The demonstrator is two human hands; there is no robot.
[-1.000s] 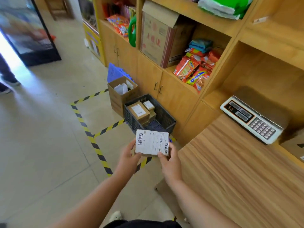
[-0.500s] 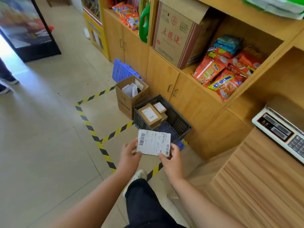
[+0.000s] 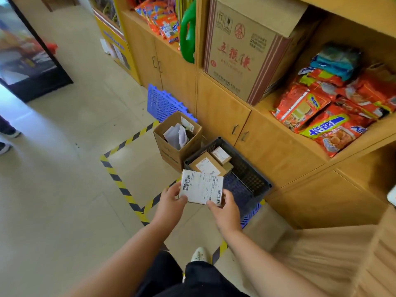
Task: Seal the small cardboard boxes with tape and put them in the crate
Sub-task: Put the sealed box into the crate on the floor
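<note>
Cardboard box (image 3: 201, 187) w/ a white shipping label on top is held flat btwn both hands, at the near-left corner of the crate (image 3: 248, 168); its far edge overlaps the crate rim in this view. L hand (image 3: 171, 202) clamps the box's left edge, thumb on the label. R hand (image 3: 227, 211) grips the near-right corner, thumb on top, fingers curled under. The dark mesh crate sits on the floor against the wooden cabinet (image 3: 222, 116). Two labelled boxes (image 3: 206, 165) lie in its far-left part; the near-right part of its bottom shows free. An open carton (image 3: 171, 151) w/ papers stands just beside the crate's far-left side. Yellow-black floor tape (image 3: 120, 183) edges a square to the left, w/ open tile floor (image 3: 64, 189) around it.
</note>
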